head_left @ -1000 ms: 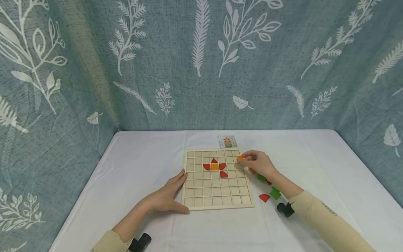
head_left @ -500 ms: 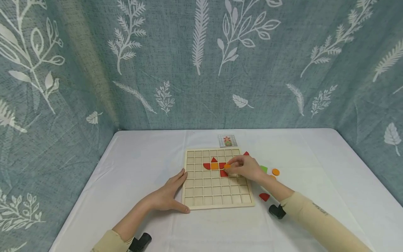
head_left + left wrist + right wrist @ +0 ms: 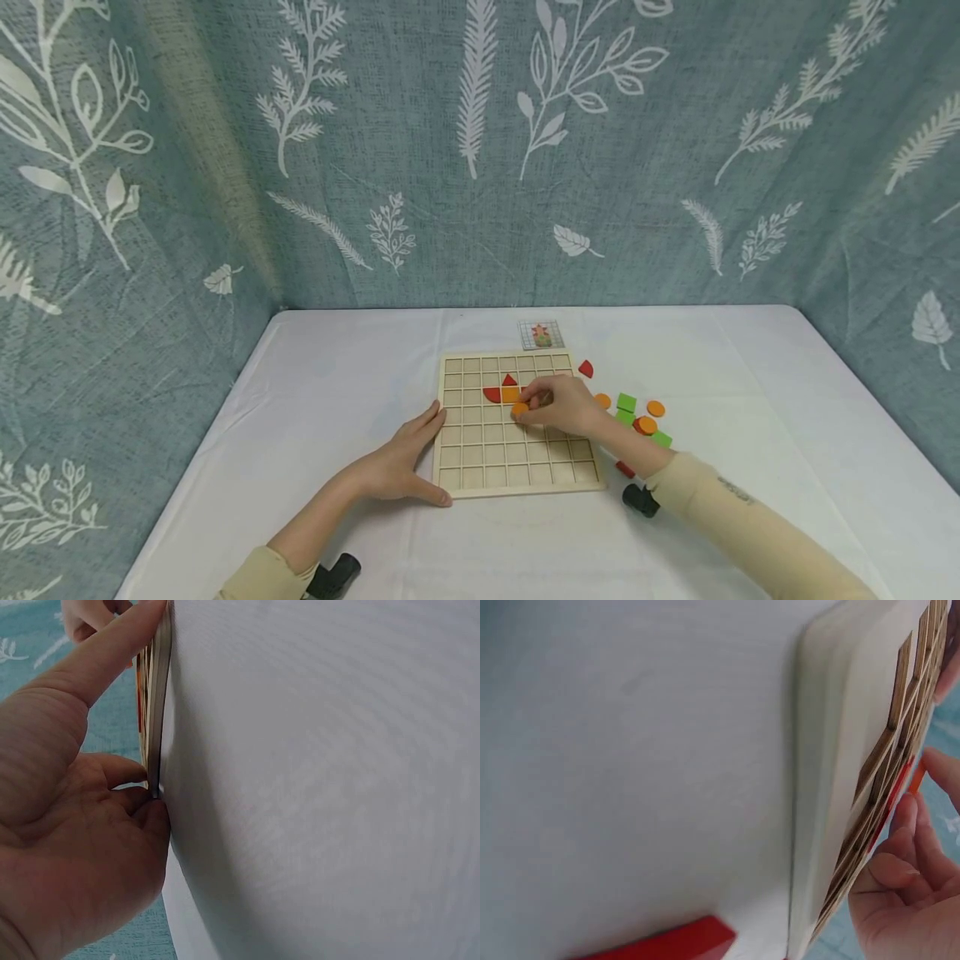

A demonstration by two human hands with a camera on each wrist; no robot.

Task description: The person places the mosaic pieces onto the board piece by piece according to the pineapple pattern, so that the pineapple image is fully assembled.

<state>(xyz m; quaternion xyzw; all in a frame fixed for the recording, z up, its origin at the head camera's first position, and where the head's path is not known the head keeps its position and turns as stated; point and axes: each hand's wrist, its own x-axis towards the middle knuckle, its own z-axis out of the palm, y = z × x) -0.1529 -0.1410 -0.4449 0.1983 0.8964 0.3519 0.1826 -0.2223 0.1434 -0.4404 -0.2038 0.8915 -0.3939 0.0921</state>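
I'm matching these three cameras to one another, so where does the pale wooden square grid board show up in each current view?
Head: the pale wooden square grid board lies below and slightly right of centre.
Left wrist: upper part, left of centre, edge-on as a narrow, nearly upright strip.
Right wrist: slanting along the right side, seen from a low angle.
Shared landmark: the person's left hand, touching the board in the head view, large at left in its own, cropped at upper right in the right wrist view.

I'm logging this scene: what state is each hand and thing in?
grid board: flat, partly filled
left hand: touching the board's left edge
right hand: pinching an orange piece
orange piece: held; whether seated, unclear
orange square: in a cell
red triangle: in a cell
picture card: flat, beyond the board
loose green pieces: off the board
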